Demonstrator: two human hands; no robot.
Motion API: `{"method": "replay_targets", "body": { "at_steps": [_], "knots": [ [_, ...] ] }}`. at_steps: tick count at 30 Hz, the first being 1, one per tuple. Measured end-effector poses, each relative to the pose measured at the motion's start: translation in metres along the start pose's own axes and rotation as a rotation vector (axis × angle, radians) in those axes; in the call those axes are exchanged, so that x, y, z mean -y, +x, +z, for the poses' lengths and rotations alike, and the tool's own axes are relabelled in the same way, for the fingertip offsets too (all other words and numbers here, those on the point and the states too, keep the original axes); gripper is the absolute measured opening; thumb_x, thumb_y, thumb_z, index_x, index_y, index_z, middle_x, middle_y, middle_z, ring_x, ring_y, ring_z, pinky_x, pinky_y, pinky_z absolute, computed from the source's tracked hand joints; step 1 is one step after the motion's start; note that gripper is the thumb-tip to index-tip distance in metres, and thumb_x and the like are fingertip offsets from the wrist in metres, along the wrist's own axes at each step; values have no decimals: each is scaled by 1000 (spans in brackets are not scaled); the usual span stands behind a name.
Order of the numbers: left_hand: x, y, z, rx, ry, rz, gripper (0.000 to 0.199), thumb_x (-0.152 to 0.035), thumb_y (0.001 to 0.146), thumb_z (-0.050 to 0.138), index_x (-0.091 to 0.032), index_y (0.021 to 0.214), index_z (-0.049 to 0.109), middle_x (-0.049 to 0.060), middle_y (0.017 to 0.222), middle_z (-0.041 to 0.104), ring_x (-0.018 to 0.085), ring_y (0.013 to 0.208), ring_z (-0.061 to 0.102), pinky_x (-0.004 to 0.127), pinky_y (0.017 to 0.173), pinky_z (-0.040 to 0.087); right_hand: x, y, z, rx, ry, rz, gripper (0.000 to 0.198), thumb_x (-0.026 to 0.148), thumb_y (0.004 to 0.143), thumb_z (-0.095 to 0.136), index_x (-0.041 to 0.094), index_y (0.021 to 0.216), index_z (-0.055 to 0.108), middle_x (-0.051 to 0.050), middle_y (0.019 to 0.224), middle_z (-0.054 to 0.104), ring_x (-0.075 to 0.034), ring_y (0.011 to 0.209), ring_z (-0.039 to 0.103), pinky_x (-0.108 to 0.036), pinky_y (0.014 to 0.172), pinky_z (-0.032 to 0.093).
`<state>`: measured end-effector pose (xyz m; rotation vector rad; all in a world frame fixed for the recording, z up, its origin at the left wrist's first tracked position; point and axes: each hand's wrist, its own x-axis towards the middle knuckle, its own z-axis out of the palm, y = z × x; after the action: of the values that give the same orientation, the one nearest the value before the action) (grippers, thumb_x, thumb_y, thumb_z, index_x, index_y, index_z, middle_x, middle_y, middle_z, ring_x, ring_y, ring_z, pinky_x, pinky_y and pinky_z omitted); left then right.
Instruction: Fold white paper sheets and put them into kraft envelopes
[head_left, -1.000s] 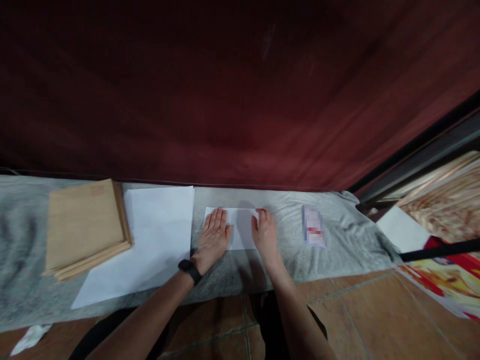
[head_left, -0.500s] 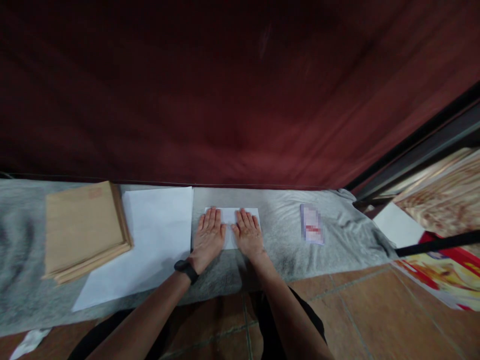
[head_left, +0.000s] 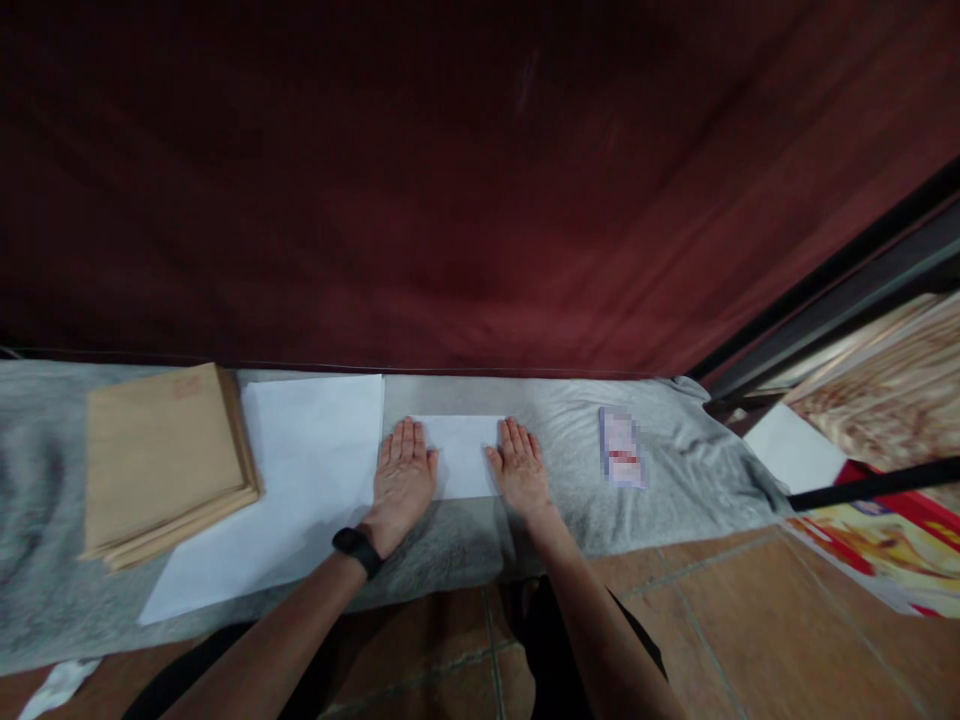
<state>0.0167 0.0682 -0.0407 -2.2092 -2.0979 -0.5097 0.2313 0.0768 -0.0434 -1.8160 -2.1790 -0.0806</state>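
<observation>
A small white sheet of paper (head_left: 466,455), seemingly folded, lies flat on the grey cloth (head_left: 570,520). My left hand (head_left: 403,482) rests flat over its left edge, fingers stretched out and pointing away from me; a dark band circles that wrist. Over the right edge lies my right hand (head_left: 520,470), palm down, with its fingers also straight. Between the two hands the middle of the paper shows. Just left of my left hand are large white sheets (head_left: 322,470), partly covered by a stack of brown envelopes (head_left: 161,460).
A pixelated bundle with a red band (head_left: 622,448) lies on the cloth at right. Behind the cloth rises a dark red surface (head_left: 480,220). A printed red and yellow box (head_left: 892,545) and a dark bar (head_left: 877,483) are at far right, above the tiled floor (head_left: 720,610).
My hands have slid apart across the small paper, the left one leftwards and the right one rightwards, from near its middle to its side edges. More of the paper shows.
</observation>
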Motion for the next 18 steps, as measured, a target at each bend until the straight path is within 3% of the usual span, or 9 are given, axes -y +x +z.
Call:
{"method": "replay_targets", "body": {
  "at_steps": [4, 8, 13, 18],
  "knots": [
    [2, -1, -2, 9, -36, -12, 61, -31, 98, 34, 3, 148, 42, 26, 158, 38, 35, 149, 35, 49, 121, 31, -6, -1, -2, 40, -18, 20, 59, 42, 108, 34, 10, 157, 35, -15, 160, 38, -30, 148, 36, -49, 122, 24],
    [6, 5, -9, 70, -233, -73, 60, -28, 94, 44, 1, 147, 43, 26, 159, 36, 35, 146, 40, 48, 117, 39, -7, -1, -3, 67, -35, 31, 60, 44, 107, 34, 10, 157, 34, -15, 161, 35, -30, 150, 33, -50, 123, 22],
    [23, 14, -24, 98, -572, -202, 61, -29, 87, 56, -10, 145, 47, 20, 149, 51, 31, 137, 50, 46, 110, 46, -5, -1, -5, 78, -47, 43, 60, 43, 107, 35, 11, 157, 34, -15, 161, 36, -30, 150, 33, -51, 123, 22],
    [27, 12, -32, 108, -920, -424, 69, -22, 74, 68, -17, 141, 51, 9, 116, 69, 25, 104, 67, 39, 93, 53, -3, 1, -7, 68, -51, 47, 58, 41, 106, 38, 7, 153, 41, -17, 159, 40, -33, 149, 34, -53, 122, 22]
  ]
}}
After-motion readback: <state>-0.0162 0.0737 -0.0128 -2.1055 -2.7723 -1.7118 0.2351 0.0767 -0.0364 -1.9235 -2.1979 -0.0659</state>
